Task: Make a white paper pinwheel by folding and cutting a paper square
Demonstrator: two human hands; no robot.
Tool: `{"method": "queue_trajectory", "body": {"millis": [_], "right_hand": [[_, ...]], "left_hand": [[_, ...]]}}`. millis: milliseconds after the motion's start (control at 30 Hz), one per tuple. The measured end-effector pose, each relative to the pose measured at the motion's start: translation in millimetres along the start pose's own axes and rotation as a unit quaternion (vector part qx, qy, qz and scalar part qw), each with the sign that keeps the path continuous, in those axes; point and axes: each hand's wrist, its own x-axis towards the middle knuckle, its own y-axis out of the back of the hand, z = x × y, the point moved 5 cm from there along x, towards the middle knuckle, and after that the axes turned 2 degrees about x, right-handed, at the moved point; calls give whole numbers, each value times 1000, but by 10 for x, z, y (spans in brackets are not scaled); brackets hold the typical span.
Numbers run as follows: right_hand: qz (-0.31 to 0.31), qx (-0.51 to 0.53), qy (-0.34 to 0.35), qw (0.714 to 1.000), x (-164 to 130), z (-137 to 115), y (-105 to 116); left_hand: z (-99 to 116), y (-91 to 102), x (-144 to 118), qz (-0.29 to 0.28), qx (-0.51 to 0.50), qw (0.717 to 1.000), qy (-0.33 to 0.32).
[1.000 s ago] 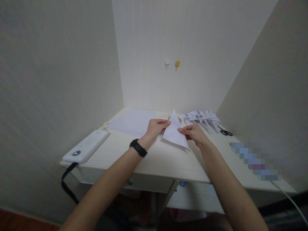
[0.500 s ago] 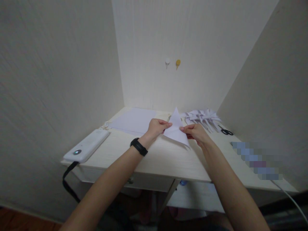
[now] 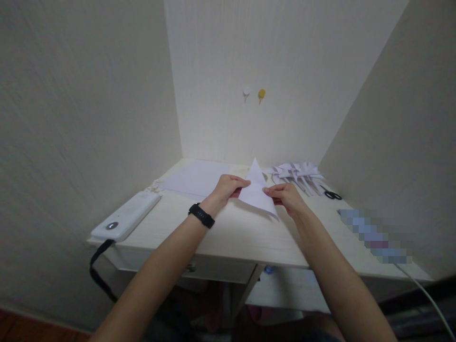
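Between both hands, a white sheet of paper [image 3: 257, 194] is held up over the desk, with one corner pointing away from me. My left hand [image 3: 230, 186] pinches its left edge, thumb on top. On the opposite edge, my right hand [image 3: 284, 195] pinches the paper with its thumb on the upper face. The fingers beneath are partly hidden by the sheet. A black watch [image 3: 201, 215] is on my left wrist.
Flat white sheets [image 3: 194, 176] lie at the back left of the desk [image 3: 213, 237]. Several folded paper pinwheels [image 3: 299, 175] are piled at the back right, beside black scissors [image 3: 333, 194]. A white device [image 3: 126, 219] with a black strap rests at the left edge; a blurred item [image 3: 374, 235] lies right.
The whole view has shifted slightly. Both hands keep their pinch on the paper, and its pose stays nearly the same.
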Motion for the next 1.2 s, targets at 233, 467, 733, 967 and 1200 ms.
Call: {"method": "queue_trajectory", "body": {"millis": [233,467,733,967,1200], "right_hand": [[-68,-3,-14,998,-46,29,-165],[-114,-41,-39,992,-82,113,-249],[-156,-84,-28,984,-147,178,-223],[-178,-131,-2,975,-225,191,-240],[-117,-219,35,968,-247,164,-255]], "left_hand": [[-40,-8,19,-25,91,996,1],[-50,127,89,52,87,995,-3],[-15,170,100,58,89,994,-5],[-21,170,98,65,111,992,3],[-45,228,153,81,118,990,-9]]}}
